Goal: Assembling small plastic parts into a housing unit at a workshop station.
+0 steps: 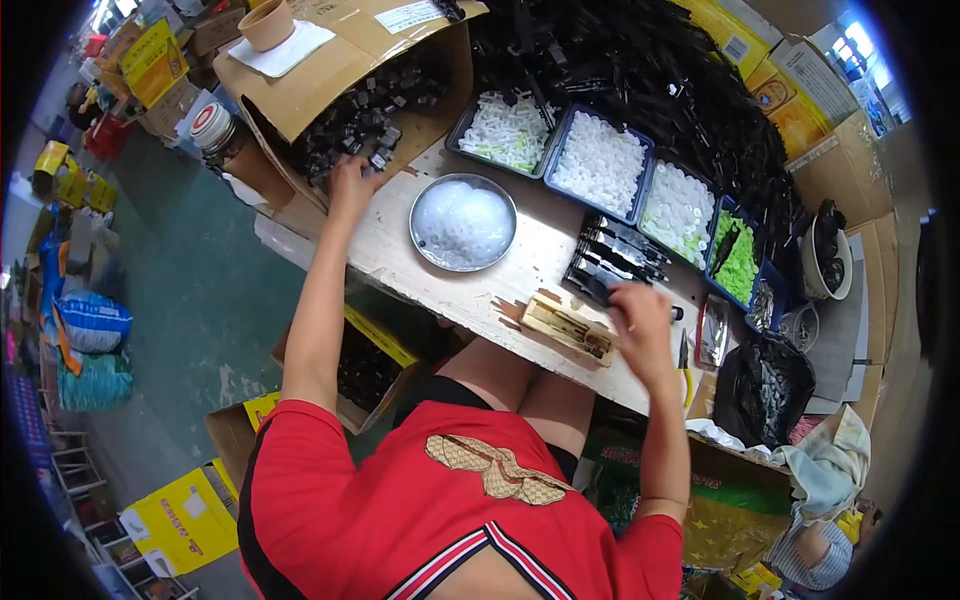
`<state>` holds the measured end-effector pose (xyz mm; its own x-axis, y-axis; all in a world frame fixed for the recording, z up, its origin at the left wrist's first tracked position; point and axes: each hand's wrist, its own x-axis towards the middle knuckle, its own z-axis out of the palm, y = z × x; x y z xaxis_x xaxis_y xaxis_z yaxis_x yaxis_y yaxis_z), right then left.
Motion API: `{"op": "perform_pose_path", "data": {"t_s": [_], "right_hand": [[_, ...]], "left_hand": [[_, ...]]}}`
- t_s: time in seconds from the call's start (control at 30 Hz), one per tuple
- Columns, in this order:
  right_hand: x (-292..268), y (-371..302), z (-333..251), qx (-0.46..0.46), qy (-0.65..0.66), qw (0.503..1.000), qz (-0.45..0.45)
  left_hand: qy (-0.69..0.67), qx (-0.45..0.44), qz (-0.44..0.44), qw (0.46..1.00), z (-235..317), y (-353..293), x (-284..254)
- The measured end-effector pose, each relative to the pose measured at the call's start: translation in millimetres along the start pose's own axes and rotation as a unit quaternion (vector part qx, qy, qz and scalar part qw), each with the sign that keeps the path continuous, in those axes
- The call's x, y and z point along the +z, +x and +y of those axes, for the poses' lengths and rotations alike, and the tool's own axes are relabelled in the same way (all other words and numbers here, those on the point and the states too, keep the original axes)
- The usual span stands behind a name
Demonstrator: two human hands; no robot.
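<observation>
Head view shows me the left hand [352, 187] at the small black parts [345, 130] in the cardboard box [330, 60]. It's too small to tell if it pinches one. The right hand [642, 308] curls beside the wooden block [560, 328] and black strips [615, 250]; it's blurry, and I can't tell if it holds anything.

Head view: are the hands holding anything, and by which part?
It can't be told: the left hand is at small black parts, the right hand near the wooden block; neither grip shows clearly.
</observation>
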<state>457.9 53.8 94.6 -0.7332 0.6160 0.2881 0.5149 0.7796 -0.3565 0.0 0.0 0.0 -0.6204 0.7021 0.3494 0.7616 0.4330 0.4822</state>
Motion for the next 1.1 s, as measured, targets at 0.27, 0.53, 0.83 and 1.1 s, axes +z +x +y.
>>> {"op": "perform_pose_path", "data": {"t_s": [0.27,0.53,0.83,1.1], "right_hand": [[64,-38,-21,-0.021,-0.155,0.988,-0.014],[84,-36,-60,0.022,-0.166,0.984,-0.06],[78,-41,-56,0.023,-0.117,0.993,-0.02],[75,-35,-39,0.056,0.107,0.971,0.205]], "left_hand": [[0.038,0.075,0.043,0.995,39,-54,1],[0.085,0.057,0.013,0.995,34,-62,-7],[-0.509,-0.172,-0.122,0.835,80,-80,-37],[-0.609,-0.114,-0.339,0.709,176,-118,-49]]}}
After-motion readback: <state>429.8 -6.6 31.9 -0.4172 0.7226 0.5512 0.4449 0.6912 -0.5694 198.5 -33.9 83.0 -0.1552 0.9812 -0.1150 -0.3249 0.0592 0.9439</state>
